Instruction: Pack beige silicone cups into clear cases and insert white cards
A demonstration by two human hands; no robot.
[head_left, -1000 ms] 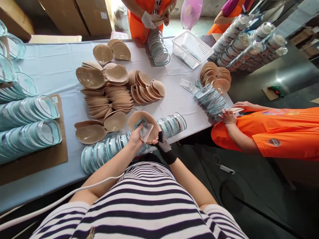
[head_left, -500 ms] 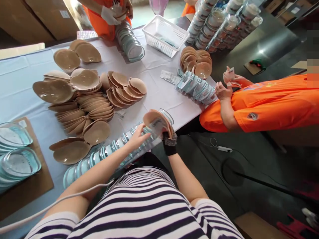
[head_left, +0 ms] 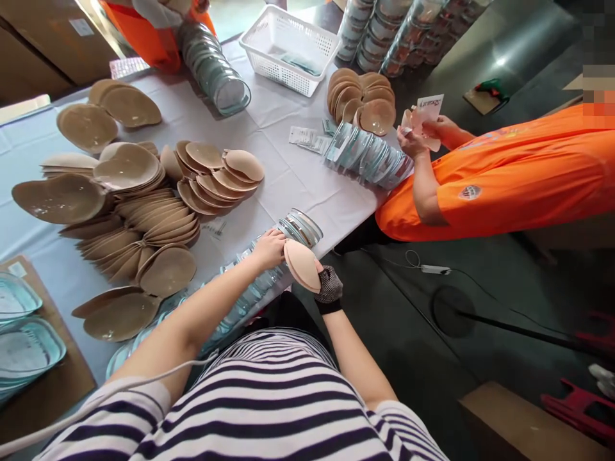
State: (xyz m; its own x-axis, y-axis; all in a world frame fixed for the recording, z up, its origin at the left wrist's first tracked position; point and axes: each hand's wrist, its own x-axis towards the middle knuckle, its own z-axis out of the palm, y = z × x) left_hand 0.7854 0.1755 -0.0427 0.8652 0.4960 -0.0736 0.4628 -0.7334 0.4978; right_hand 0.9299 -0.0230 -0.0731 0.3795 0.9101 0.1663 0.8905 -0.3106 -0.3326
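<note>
My right hand (head_left: 329,283), in a dark dotted fingerless glove, grips the right edge of a beige stick-on bra (head_left: 302,265) with its cups folded together. My left hand (head_left: 270,248) is bare. Its fingers are bent and close together at the bra's upper left edge, over a row of clear, blue-tinted plastic cases (head_left: 240,301) along the table's near edge. What the left fingers hold, if anything, is hidden. Just beyond the bra, the row ends in several nested clear cases (head_left: 302,225).
Stacks of beige bras (head_left: 139,224) cover the table's left side. More clear cases (head_left: 29,333) sit on cardboard at far left. A white basket (head_left: 293,64) stands at the back. At right, a person in orange (head_left: 500,182) holds a bra and a card beside another case row (head_left: 368,153).
The bra has gone from opened out, with its inside showing, to folded. My left hand's spread fingers have drawn together. The view has shifted right, and the co-worker's card now shows clearly.
</note>
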